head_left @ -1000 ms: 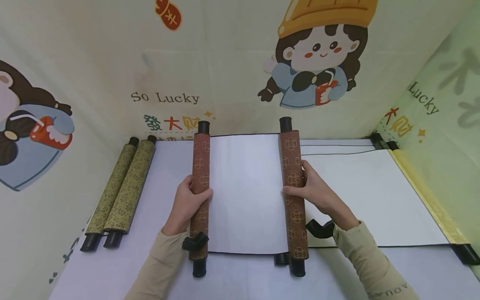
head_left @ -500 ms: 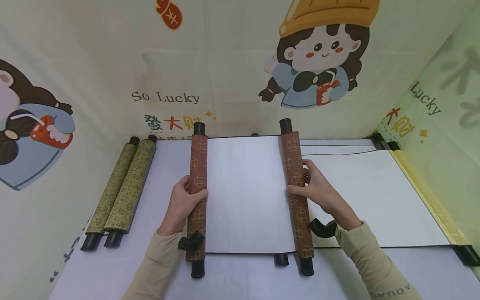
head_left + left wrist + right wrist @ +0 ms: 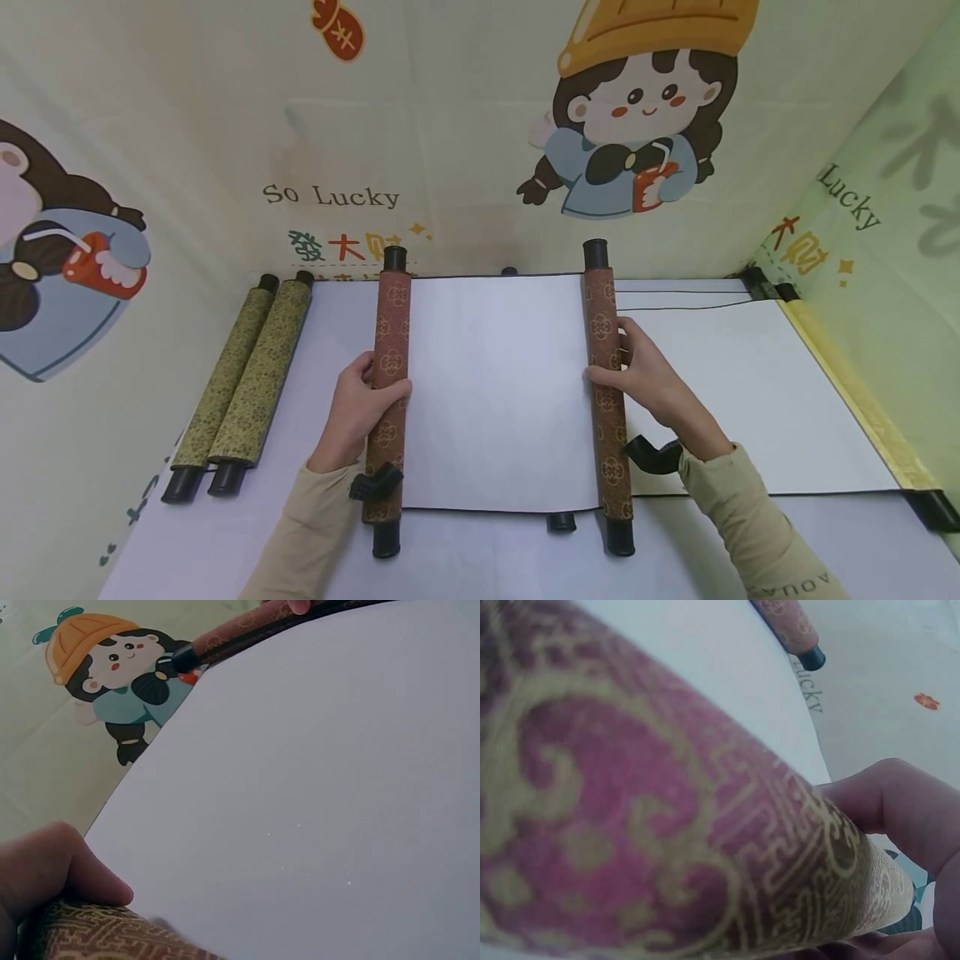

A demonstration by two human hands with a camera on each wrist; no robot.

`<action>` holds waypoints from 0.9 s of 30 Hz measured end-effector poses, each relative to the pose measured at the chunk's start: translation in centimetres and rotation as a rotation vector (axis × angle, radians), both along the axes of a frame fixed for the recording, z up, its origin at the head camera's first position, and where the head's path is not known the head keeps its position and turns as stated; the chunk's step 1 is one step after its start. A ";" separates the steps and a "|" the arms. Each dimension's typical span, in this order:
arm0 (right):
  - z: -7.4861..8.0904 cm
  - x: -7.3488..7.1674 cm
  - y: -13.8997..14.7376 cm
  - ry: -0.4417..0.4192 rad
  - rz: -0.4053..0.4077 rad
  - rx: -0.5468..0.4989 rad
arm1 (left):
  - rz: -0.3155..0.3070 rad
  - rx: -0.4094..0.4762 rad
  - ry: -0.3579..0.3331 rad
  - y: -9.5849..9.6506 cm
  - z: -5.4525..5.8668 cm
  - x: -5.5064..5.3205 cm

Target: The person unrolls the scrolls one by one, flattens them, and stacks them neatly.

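1. Rightward since the earlier frame, we see the right hand (image 3: pixel 654 382) and its red-brown, gold-patterned, black-knobbed cylindrical roller (image 3: pixel 602 300) shifted; the left hand (image 3: pixel 354 417) and its matching red-brown, black-knobbed roller (image 3: pixel 393 321) have edged left.
2. We see both hands grasping their rollers, thumbs on the inner sides.
3. Between the hands, we see a smooth white sheet (image 3: pixel 498 392) joining the rollers.
4. Left of the left hand, we see two olive-green, patterned, black-knobbed rolls (image 3: pixel 262 375).
5. Right of the right hand, we see another white sheet with a yellow band (image 3: pixel 847 375).

Reaching in from the near side with both arms (image 3: pixel 750 529). Gripping with left hand (image 3: pixel 360 408) at left and right hand (image 3: pixel 651 377) at right, thumbs (image 3: pixel 393 393) pointing toward each other.
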State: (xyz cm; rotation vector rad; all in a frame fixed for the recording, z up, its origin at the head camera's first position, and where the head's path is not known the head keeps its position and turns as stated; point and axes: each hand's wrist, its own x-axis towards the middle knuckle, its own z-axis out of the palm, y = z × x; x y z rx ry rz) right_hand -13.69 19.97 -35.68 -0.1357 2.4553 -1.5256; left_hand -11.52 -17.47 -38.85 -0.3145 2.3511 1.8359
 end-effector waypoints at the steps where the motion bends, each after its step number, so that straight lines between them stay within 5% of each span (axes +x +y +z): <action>1: 0.0 0.0 0.0 0.004 0.001 0.003 | 0.000 -0.007 -0.004 0.0 0.0 0.0; 9: 0.1 0.0 0.2 0.025 -0.003 0.031 | -0.006 -0.050 -0.049 -0.4 0.0 -0.3; 27: 0.0 0.3 1.0 0.038 -0.014 0.066 | -0.042 -0.123 -0.022 -0.7 -0.4 -0.6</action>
